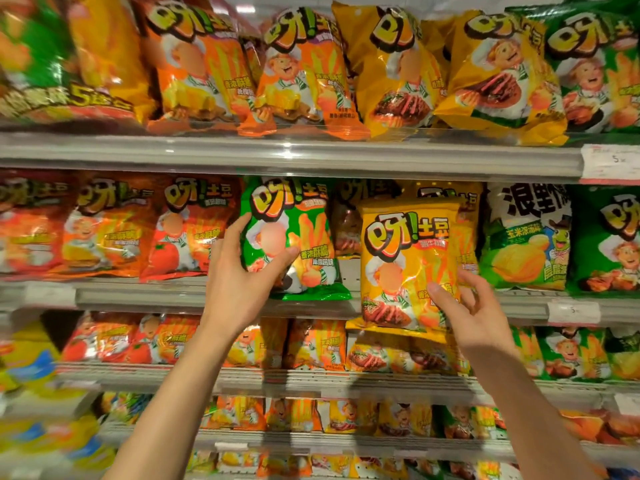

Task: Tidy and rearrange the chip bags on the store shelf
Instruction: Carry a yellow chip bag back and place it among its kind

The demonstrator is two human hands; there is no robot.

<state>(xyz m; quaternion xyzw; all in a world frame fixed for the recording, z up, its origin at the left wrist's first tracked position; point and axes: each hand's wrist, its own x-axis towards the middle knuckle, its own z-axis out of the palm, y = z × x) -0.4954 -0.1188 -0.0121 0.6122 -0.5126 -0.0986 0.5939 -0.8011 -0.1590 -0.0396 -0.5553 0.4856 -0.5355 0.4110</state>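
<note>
Two hands, left (pixel 239 271) gripping green bag (pixel 294 237), right (pixel 474 306) yellow bag (pixel 408 265), among crowded orange bags (pixel 187 230)

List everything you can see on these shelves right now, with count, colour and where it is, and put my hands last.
green chip bag: one, green, second shelf, centre, gripped by the left hand.
yellow chip bag: one, yellow, held in front of the second shelf, right of centre.
orange bags: two, orange, top shelf, centre.
corn chip bag: one, green and white, second shelf, right.
price tag: one, white, top shelf rail, far right.
lower shelves: many small bags, mixed colours, too blurred to count.
left hand: one, grips the green bag.
right hand: one, holds the yellow bag.
</note>
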